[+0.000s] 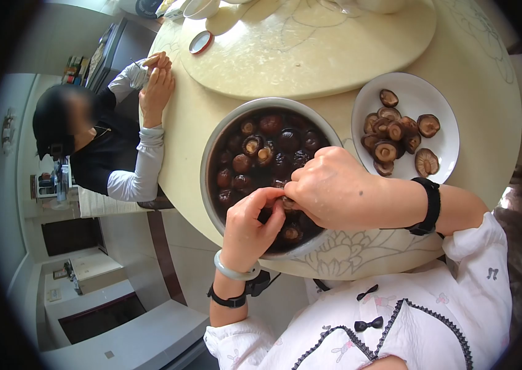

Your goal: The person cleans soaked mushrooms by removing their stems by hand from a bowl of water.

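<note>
Head view: a mushroom (289, 203) was pinched above the pot (205, 179), held between the narrowed fingertips of the left hand (245, 228) and right hand (329, 191). Many more sat in dark liquid (261, 203); a smaller batch lay on the plate (424, 92) nearby. Another person (113, 142) sat at the table (181, 148).

You have a bright view, with white glare washing over the top of the surface (181, 132) and a small hot spot at right. Fisheye distortion bends the room's lines, black vignetting rings the edges, and the seated person's face is blurred.
</note>
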`<state>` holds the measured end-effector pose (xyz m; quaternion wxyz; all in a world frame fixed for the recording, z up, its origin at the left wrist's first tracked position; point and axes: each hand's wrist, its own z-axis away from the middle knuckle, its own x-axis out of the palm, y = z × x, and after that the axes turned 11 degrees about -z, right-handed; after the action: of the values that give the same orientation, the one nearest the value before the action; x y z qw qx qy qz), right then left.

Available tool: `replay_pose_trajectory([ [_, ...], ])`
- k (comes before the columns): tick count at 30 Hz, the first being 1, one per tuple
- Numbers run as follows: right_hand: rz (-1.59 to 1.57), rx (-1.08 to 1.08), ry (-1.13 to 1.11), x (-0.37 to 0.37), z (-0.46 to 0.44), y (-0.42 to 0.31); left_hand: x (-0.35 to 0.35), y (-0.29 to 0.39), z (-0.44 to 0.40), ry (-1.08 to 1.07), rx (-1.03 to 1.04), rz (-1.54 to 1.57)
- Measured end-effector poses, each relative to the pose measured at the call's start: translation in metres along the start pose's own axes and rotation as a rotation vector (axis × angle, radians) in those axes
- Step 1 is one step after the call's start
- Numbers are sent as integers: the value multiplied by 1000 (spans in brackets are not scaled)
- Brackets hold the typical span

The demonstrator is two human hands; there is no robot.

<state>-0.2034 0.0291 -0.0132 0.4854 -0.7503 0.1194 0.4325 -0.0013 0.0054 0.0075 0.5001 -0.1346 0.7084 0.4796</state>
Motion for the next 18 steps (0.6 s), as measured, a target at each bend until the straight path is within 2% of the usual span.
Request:
replay_pose_trajectory([
  [7,18,21,-60,-2,0,-1,-4,-2,-1,-101,-16,58],
  [15,38,34,-203,-8,-2,-2,-2,-2,-3,-177,79,-278],
  [16,32,32,-187,-6,-2,-1,-2,-1,-3,-177,78,-278],
  [18,25,33,-166,-5,-2,0,-2,1,-3,-115,52,-68],
])
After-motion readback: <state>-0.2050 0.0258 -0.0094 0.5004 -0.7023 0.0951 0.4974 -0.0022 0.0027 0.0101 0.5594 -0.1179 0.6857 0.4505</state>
